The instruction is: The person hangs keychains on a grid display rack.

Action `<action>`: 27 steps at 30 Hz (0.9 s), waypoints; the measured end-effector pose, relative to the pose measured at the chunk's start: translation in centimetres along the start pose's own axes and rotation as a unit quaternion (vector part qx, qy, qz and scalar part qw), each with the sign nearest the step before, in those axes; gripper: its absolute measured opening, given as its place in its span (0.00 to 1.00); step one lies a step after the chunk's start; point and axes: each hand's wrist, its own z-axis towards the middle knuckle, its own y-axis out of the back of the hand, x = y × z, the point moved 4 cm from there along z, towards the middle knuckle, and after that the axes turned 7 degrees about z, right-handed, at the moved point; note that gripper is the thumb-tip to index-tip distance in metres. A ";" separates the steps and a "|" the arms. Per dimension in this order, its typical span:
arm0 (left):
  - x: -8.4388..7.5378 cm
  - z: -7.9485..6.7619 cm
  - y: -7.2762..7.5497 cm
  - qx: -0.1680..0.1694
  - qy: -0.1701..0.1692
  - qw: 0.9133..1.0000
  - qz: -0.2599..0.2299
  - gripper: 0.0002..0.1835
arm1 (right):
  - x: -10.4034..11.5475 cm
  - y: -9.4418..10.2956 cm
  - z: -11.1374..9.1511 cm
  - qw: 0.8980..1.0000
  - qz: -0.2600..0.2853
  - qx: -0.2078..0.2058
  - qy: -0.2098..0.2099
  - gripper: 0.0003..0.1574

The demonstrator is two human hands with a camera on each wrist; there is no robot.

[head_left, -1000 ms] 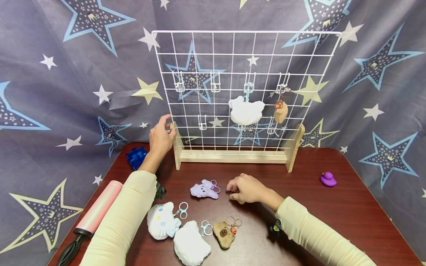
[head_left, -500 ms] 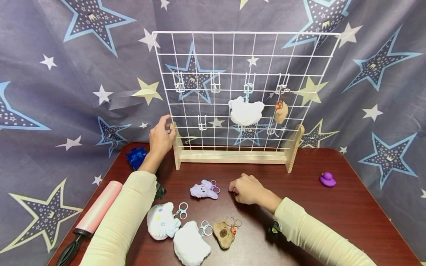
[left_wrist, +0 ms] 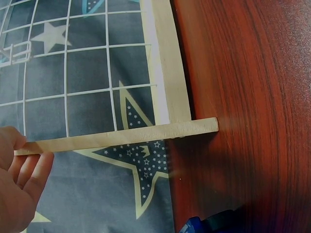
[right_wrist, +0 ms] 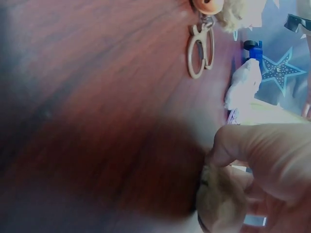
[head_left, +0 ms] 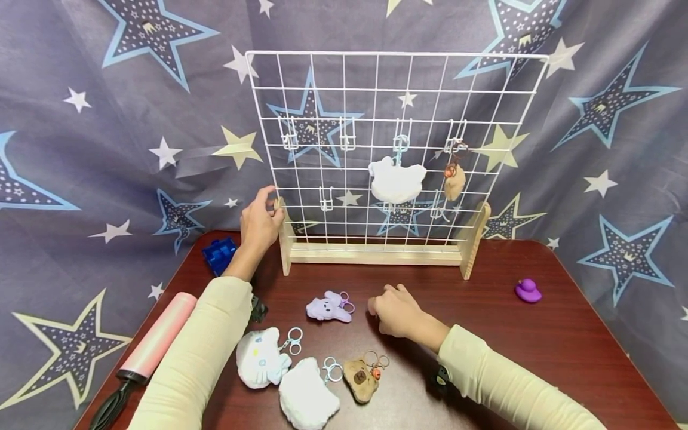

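At the rack's left side, my left hand [head_left: 260,222] grips the wooden side leg [left_wrist: 116,138] of the white wire grid rack [head_left: 376,254] between thumb and fingers. My right hand [head_left: 396,310] is low over the table, right of a lilac plush keychain [head_left: 325,308]. In the right wrist view its thumb and fingers pinch a small tan, plush-looking thing [right_wrist: 219,201], blurred there and hidden by the hand in the head view. A white plush [head_left: 396,180] and a brown plush [head_left: 454,183] hang from hooks on the grid.
Nearer me lie a white cat-face plush [head_left: 260,358], a fluffy white plush [head_left: 307,394] and a brown bear plush [head_left: 361,380], all with key rings. A pink pump [head_left: 161,337] and a blue object [head_left: 219,255] are at left, a purple duck [head_left: 528,291] at right.
My right hand has turned over slightly and its fingers have curled in, close to the same spot. My left hand and the rack stay as they were.
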 end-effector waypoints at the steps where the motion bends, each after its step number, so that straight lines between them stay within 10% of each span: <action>1: 0.0 0.0 0.0 0.001 0.001 1.000 -0.001 0.29 | 0.0 -0.1 0.0 1.000 -0.003 -0.002 0.004 0.13; 27: 0.1 0.0 0.0 -0.001 0.001 1.000 -0.006 0.29 | -1.9 0.6 -2.1 0.995 0.032 -0.075 0.056 0.12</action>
